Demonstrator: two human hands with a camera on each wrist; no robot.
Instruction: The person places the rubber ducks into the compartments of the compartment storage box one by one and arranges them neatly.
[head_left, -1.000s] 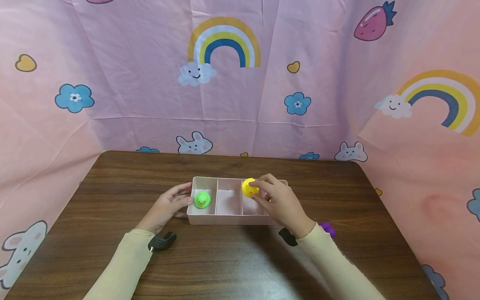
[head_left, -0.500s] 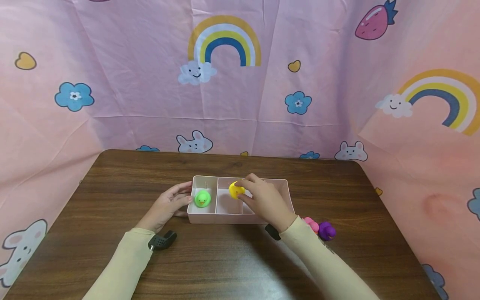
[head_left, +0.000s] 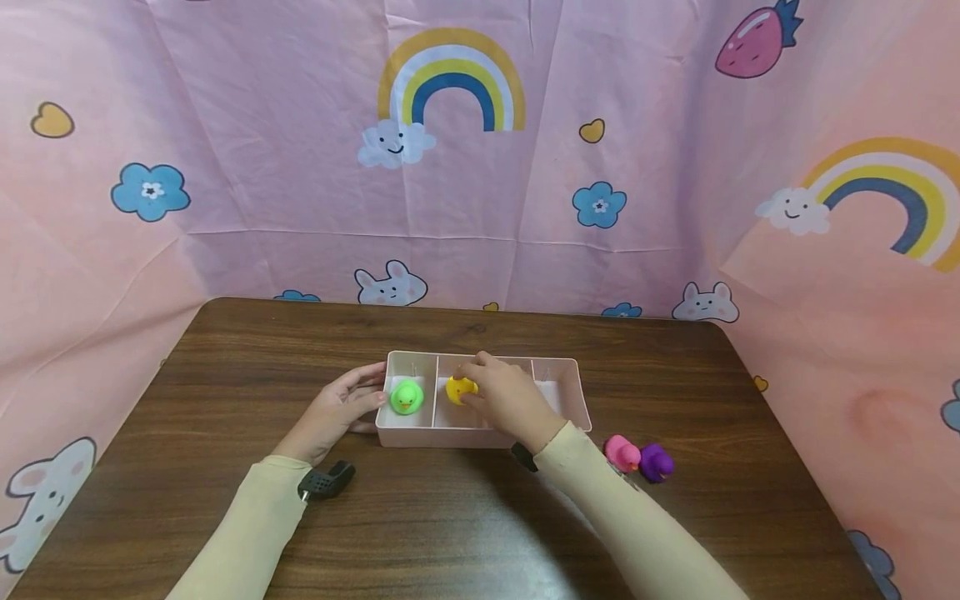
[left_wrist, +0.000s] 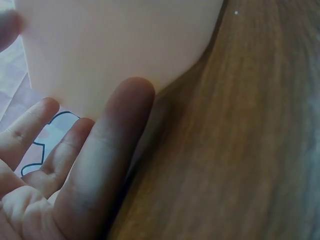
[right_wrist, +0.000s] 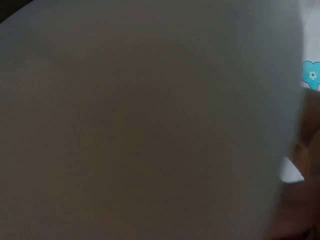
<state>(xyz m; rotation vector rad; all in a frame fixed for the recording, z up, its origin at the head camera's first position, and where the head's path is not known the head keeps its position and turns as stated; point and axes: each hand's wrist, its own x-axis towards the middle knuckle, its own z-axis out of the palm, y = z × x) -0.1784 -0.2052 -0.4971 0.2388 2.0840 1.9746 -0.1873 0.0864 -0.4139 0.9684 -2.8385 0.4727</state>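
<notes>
In the head view a pale pink divided box stands on the table. A green rubber duck sits in its leftmost compartment. My left hand rests against the box's left end; in the left wrist view its nearly straight fingers touch the end wall. My right hand pinches a yellow rubber duck in the second compartment from the left. Whether that duck touches the floor of the compartment, I cannot tell. The box wall blurs out most of the right wrist view.
To the right of the box, a pink rubber duck and a purple rubber duck sit side by side on the wooden table, close to the right sleeve. A patterned cloth hangs behind the table.
My right hand has carried the yellow duck left from above the third compartment and lowered it into the second. The pink duck has come into view from behind the forearm. The left hand stays put.
</notes>
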